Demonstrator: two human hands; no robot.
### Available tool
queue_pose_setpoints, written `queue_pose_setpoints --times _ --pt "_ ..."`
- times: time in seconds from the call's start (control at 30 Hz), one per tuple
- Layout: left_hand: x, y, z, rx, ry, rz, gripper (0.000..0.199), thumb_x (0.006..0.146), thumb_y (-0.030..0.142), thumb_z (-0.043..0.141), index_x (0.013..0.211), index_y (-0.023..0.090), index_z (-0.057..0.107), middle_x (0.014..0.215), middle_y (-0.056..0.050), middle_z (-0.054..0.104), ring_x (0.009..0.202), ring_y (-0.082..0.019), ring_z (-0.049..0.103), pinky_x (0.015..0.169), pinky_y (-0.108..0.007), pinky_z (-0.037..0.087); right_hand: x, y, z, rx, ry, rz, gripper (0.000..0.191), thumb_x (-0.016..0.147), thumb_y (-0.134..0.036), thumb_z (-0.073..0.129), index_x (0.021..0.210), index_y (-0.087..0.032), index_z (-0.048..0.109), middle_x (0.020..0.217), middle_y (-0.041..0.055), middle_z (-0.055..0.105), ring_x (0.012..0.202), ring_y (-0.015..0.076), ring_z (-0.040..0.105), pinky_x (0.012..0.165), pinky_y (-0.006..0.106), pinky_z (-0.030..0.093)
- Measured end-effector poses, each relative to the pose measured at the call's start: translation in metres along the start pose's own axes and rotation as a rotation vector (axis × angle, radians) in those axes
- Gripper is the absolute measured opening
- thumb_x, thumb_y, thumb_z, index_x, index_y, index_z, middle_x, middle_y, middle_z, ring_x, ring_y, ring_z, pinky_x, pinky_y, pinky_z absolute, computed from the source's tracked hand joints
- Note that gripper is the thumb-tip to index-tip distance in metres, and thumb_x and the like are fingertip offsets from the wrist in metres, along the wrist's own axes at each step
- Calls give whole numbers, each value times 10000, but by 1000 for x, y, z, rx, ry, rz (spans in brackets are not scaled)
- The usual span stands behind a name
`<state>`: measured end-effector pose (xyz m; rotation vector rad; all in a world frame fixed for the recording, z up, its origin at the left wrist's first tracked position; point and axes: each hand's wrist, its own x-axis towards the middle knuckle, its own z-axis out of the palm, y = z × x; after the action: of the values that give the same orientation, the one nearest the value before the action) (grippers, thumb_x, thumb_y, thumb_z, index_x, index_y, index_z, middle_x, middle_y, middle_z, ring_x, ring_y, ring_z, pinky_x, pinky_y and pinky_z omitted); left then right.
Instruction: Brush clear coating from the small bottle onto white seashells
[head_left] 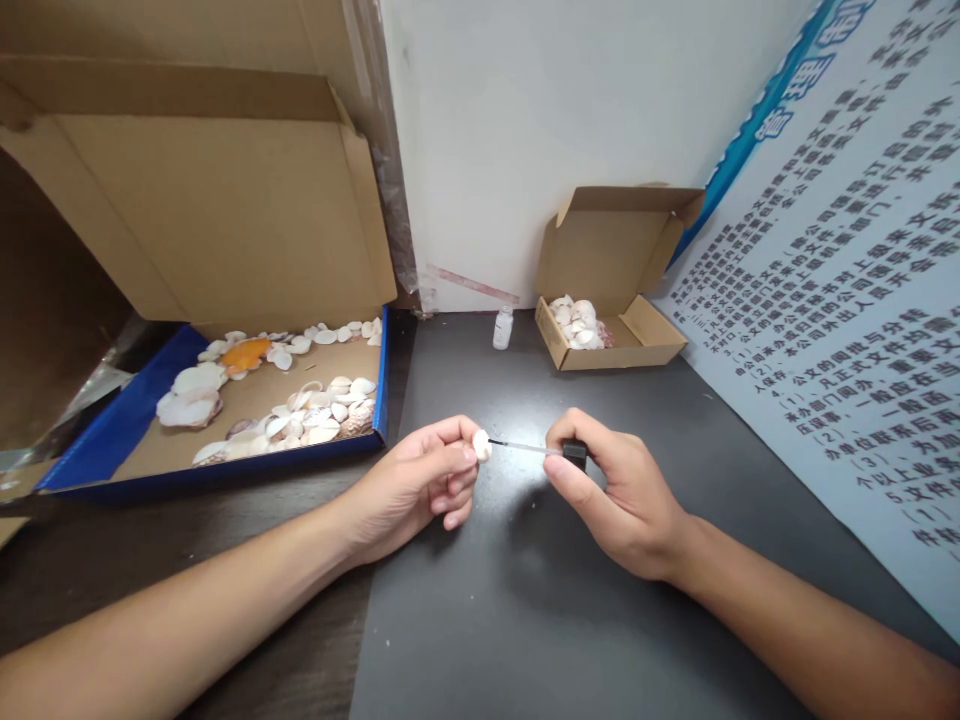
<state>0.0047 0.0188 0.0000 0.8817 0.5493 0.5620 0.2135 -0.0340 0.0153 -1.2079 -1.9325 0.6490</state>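
Hands (427, 480) grip two things above the tabletop's (465, 620) middle: the left, one small, smooth white shell (482, 446); the right (619, 490), one black-capped thin brush (574, 455), its dark tip touching the shell.

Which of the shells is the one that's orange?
The orange shell lies in the blue box, near its back, beside a large white shell; the others are mostly white or pale.

The poster (840, 330) runs off the right edge; the bottle's label (500, 328) is unreadably small.
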Motion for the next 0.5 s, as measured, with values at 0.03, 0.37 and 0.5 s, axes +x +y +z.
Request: queue_pose_setpoints --times 0.03,0.37,0.5 --pt "0 0 1 3 7 -2 121 860 240 621 818 179 526 535 75 446 412 -36 268 439 -168 366 0 0 0 -1 -15 3 179 949 -304 479 800 -224 420 578 -67 389 507 107 360 494 227 313" --pt "0 2 2 -15 29 -29 128 830 211 638 821 176 515 590 25 599 405 -33 317 429 -158 377 1 2 1 -3 -77 39 194 959 -340 476 808 -224 434 583 -59 425 517 113 385 504 233 321" --pt "0 2 2 -22 32 -33 123 819 199 636 814 177 514 587 18 607 406 -36 319 432 -161 374 1 2 1 -13 -84 47 194 959 -343 480 813 -223 441 585 -59 433 519 112 388 504 230 319"
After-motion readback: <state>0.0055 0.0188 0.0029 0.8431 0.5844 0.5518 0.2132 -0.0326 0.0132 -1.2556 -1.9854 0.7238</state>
